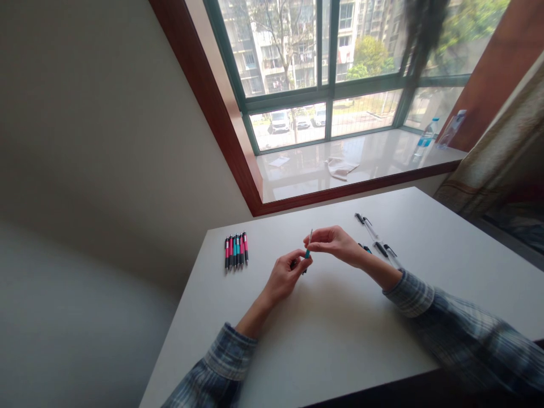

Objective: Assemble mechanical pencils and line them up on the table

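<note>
My left hand (284, 276) is closed around a teal pen barrel (307, 254) with a dark grip at its lower end, held tilted above the white table. A thin pale rod, looking like a pen refill (310, 233), stands up from the barrel's top. The fingertips of my right hand (335, 245) pinch this rod just above the barrel. How deep the rod sits inside is hidden by my fingers. To the left, a row of several pink or teal pens (236, 251) with black grips lies side by side.
Right of my hands lie clear pens with black caps (368, 224), partly behind my right forearm, and small teal-and-black parts (364, 248). The white table (340, 340) meets a wall and window sill (306, 175). A crumpled cloth (341, 168) and plastic bottles (426, 137) are on the sill.
</note>
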`<state>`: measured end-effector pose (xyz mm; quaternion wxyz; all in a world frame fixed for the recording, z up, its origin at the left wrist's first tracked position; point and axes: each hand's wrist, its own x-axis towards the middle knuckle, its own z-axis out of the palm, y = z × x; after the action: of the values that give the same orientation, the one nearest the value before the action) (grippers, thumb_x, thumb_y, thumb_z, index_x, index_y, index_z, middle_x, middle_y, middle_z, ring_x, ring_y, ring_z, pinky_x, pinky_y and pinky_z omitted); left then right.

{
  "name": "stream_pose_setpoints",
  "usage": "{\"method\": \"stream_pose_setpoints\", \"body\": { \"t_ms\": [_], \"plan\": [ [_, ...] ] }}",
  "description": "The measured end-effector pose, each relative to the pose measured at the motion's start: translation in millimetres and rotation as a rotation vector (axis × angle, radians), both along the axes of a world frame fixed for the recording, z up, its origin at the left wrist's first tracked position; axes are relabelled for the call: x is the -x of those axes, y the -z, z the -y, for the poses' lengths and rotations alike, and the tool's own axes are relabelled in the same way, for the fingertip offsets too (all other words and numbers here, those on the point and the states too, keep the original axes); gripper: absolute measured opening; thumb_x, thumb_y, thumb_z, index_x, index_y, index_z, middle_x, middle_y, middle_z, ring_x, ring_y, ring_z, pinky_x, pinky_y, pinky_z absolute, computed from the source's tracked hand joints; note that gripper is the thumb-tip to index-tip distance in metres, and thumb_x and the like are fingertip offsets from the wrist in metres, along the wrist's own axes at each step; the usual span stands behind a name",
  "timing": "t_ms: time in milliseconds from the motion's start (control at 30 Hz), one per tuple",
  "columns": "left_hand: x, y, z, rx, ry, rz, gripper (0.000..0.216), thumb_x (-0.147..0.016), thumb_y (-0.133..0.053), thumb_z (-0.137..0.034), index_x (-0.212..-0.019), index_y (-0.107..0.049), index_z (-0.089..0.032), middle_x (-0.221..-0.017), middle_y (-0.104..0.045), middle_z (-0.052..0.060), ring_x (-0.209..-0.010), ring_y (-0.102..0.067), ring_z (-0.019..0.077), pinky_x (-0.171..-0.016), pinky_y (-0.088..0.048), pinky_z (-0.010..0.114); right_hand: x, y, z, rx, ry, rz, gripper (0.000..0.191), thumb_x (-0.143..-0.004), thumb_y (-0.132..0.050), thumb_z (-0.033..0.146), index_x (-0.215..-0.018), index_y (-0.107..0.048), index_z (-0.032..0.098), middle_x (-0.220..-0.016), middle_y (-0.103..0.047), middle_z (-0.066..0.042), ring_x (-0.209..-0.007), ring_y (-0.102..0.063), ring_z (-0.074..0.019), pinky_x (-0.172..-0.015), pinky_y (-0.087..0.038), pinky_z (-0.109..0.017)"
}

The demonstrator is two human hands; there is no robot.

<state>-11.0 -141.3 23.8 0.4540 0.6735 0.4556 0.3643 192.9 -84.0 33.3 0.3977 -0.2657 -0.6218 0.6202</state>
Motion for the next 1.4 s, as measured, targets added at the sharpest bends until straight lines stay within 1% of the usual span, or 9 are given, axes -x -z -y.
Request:
{"method": "stream_pose_setpoints", "body": {
  "t_ms": [167, 367, 467, 600, 700, 800, 900, 1100, 1400],
  "plan": [
    [1, -2.3, 0, -0.008, -0.027, 0.041, 0.035, -0.092, -0.063, -0.050, -0.090, -0.069, -0.016, -0.066, -0.043, -0.004, -0.063, -0.035, 0.0115, -0.062, -0.030, 0.025, 2, -0.4, 4, 0.000, -0.040, 0.044, 0.036, -0.076, -0.085, 0.039, -0.102, -0.078, 0.015, -0.101, -0.076, -0.010, -0.095, -0.071, -0.0237, -0.086, -0.056, -0.037],
    [-1, -6.2, 1, 0.035, -0.043, 0.050, 0.032, -0.089, -0.065, -0.048, -0.096, -0.067, -0.016, -0.063, -0.041, -0.005, -0.061, -0.034, 0.0112, -0.060, -0.029, 0.025, 4, 1.1, 6, -0.044, 0.021, 0.047, 0.032, -0.078, -0.081, 0.044, -0.092, -0.076, 0.015, -0.092, -0.075, -0.007, -0.090, -0.069, -0.0221, -0.085, -0.054, -0.036],
    [-2, -4.9, 1, 0.155, -0.104, 0.207, 0.025, -0.088, -0.063, -0.041, -0.101, -0.058, -0.021, -0.064, -0.041, -0.007, -0.059, -0.034, 0.0106, -0.058, -0.029, 0.024, 3, 0.0, 6, -0.035, 0.103, 0.026, 0.033, -0.078, -0.081, 0.046, -0.091, -0.072, 0.017, -0.092, -0.074, -0.007, -0.090, -0.068, -0.0212, -0.086, -0.053, -0.036],
    [2, -5.0, -4, 0.309, -0.189, 0.567, 0.008, -0.083, -0.055, -0.027, -0.085, -0.051, -0.020, -0.069, -0.047, -0.005, -0.058, -0.036, 0.0096, -0.058, -0.032, 0.023, 3, 1.9, 5, -0.020, 0.157, 0.029, 0.034, -0.077, -0.082, 0.046, -0.093, -0.072, 0.017, -0.093, -0.075, -0.008, -0.091, -0.068, -0.0212, -0.085, -0.053, -0.035],
    [8, -9.6, -8, 0.309, -0.244, 0.705, 0.009, -0.083, -0.062, -0.025, -0.086, -0.056, -0.019, -0.078, -0.057, -0.001, -0.065, -0.045, 0.0092, -0.064, -0.038, 0.023, 7, 6.7, 8, -0.016, 0.132, 0.042, 0.035, -0.077, -0.082, 0.045, -0.095, -0.073, 0.017, -0.092, -0.075, -0.008, -0.087, -0.068, -0.0203, -0.081, -0.053, -0.034],
    [14, -14.7, -11, 0.274, -0.342, 0.737, 0.020, -0.083, -0.073, -0.032, -0.095, -0.066, -0.018, -0.099, -0.065, 0.003, -0.079, -0.055, 0.0099, -0.074, -0.044, 0.023, 14, 10.8, 16, -0.005, 0.073, 0.068, 0.037, -0.077, -0.081, 0.047, -0.096, -0.074, 0.016, -0.091, -0.075, -0.008, -0.085, -0.069, -0.0205, -0.079, -0.055, -0.034],
    [18, -17.8, -13, 0.261, -0.428, 0.811, 0.028, -0.077, -0.084, -0.033, -0.097, -0.071, -0.018, -0.099, -0.067, 0.002, -0.084, -0.059, 0.0094, -0.081, -0.046, 0.024, 19, 12.9, 25, -0.004, 0.014, 0.097, 0.039, -0.078, -0.080, 0.049, -0.096, -0.075, 0.016, -0.091, -0.076, -0.008, -0.084, -0.069, -0.0209, -0.078, -0.055, -0.034],
    [23, -21.9, -14, 0.303, -0.400, 1.015, 0.036, -0.075, -0.087, -0.031, -0.106, -0.072, -0.019, -0.093, -0.070, 0.000, -0.083, -0.065, 0.0095, -0.087, -0.051, 0.026, 25, 13.7, 37, 0.014, -0.047, 0.138, 0.038, -0.077, -0.081, 0.049, -0.095, -0.076, 0.016, -0.089, -0.076, -0.007, -0.081, -0.069, -0.0203, -0.076, -0.055, -0.033],
    [22, -23.4, -12, 0.315, -0.377, 1.031, 0.033, -0.079, -0.084, -0.032, -0.107, -0.071, -0.022, -0.093, -0.071, -0.001, -0.083, -0.067, 0.0100, -0.085, -0.053, 0.027, 23, 11.9, 38, 0.019, -0.056, 0.152, 0.038, -0.077, -0.080, 0.050, -0.095, -0.076, 0.016, -0.086, -0.075, -0.006, -0.078, -0.068, -0.0198, -0.074, -0.055, -0.032]
  ]
}}
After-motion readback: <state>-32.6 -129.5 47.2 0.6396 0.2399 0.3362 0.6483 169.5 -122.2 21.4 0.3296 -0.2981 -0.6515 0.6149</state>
